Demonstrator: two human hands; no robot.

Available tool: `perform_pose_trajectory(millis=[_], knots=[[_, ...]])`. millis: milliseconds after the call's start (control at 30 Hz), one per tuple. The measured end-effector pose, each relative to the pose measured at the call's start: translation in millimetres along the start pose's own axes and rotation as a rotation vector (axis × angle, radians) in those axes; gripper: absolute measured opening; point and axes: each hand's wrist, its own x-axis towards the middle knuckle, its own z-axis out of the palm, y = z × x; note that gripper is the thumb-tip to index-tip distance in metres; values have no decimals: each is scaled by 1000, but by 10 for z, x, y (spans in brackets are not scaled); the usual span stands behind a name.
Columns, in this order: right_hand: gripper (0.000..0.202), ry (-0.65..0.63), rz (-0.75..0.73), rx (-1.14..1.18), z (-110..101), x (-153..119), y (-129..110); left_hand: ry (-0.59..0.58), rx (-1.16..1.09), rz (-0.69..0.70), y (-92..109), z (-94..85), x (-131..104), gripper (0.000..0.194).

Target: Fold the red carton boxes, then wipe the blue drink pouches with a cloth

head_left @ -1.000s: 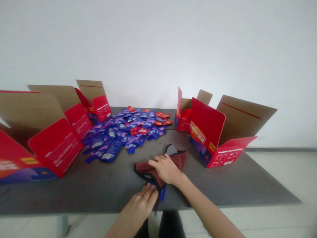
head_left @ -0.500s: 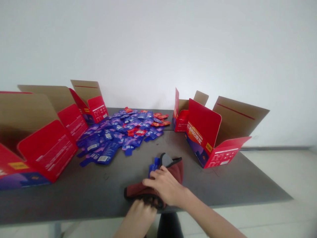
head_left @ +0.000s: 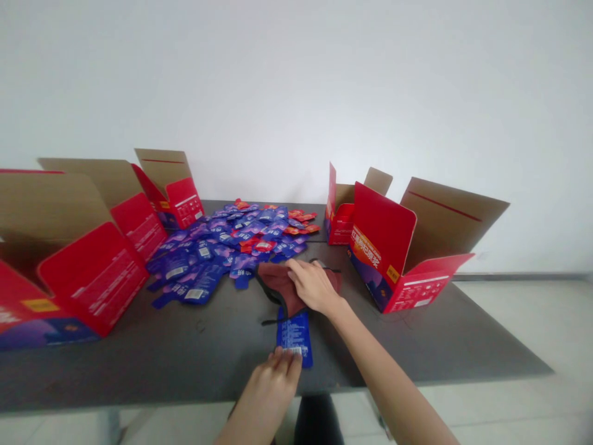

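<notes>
My right hand (head_left: 311,284) is closed on a reddish-brown cloth (head_left: 278,281) with black edging and a thin black strap, which looks like a fabric face mask. The cloth is lifted over the upper part of a blue pouch (head_left: 294,330), hiding its top end. Fine white print and a barcode show on the pouch, which lies on the table near the front edge. The fingertips of my left hand (head_left: 277,374) hold the pouch's lower left edge, fingers together; the thumb is hidden.
A heap of blue and red pouches (head_left: 217,247) covers the middle back of the grey table (head_left: 185,352). Open red cartons stand on both sides, with one near carton (head_left: 92,278) at left and another (head_left: 384,247) at right. A white wall rises behind.
My right hand has raised the cloth up and away from the front edge, uncovering most of the blue pouch. My left hand has gone from the cloth's near edge to the pouch.
</notes>
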Motion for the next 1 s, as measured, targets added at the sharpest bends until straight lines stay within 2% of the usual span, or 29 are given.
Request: perform_pose_trajectory(millis=[100, 167, 233, 300, 400, 467, 533, 600, 667, 700, 767, 833, 900, 933, 1000], knots=[[24, 29, -208, 27, -84, -313, -214, 47, 33, -3, 15, 54, -28, 52], [21, -33, -354, 19, 0, -460, -303, 87, 46, 9, 24, 110, -43, 47], [20, -93, -371, -1, 151, -481, -304, 161, 67, 35, 25, 158, -44, 45], [22, -108, -279, -10, 298, -373, -228, 230, 92, 57, 15, 179, -32, 46], [22, -90, -123, -4, 428, -102, -51, 233, 46, 70, -29, 153, -10, 46], [23, -56, -33, 4, 455, 38, 74, 236, -70, 51, -83, 121, -5, 43], [24, 0, 66, 17, 439, 83, 205, 328, -282, 7, -163, 90, -9, 36], [26, 81, 179, 39, 379, 33, 349, 537, -590, -137, -269, 63, -14, 24], [31, 186, 294, 64, 281, -74, 496, 755, -951, -369, -381, 43, -11, 23], [33, 242, 345, 76, 224, -132, 562, 825, -1118, -474, -430, 41, -6, 28], [36, 337, 419, 96, 111, -230, 657, 855, -1329, -591, -493, 75, 4, 37], [34, 395, 441, 110, 26, -287, 681, 780, -1264, -615, -501, 166, -8, 42], [29, 420, 424, 122, -20, -306, 638, 703, -969, -645, -474, 290, -63, 44], [27, 423, 411, 125, -30, -306, 599, 697, -788, -639, -459, 344, -105, 43], [25, 434, 389, 135, -47, -301, 510, 768, -469, -552, -442, 395, -191, 38]])
